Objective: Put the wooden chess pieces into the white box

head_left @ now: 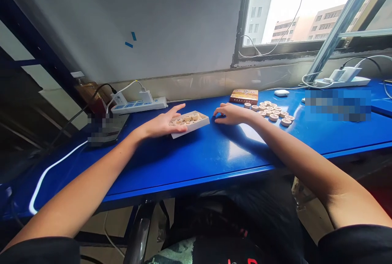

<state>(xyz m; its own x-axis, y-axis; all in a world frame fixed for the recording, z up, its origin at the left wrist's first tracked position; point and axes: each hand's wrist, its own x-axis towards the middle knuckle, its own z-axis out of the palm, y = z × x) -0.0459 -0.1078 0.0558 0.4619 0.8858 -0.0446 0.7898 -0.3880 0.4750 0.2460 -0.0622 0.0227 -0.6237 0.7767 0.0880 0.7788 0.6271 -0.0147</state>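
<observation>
My left hand [163, 124] is at the left end of a white open box [195, 126], which is tilted over the blue table [159, 162]. Its thumb and fingers lie along the box's end and near side. Round wooden pieces with dark markings [192, 117] lie inside the box. To the right of the box, my right hand [228, 114] rests low over the tabletop, fingers curved and apart, with nothing visible in it. Beyond that hand, a group of similar round pieces [273, 117] sits flat on the table.
A brown and yellow printed box [244, 96] stands near the wall, with a small white case [281, 92] to its right. Power strips [139, 105] with cables lie at the back left and back right. A dark flat device [114, 131] is at the left.
</observation>
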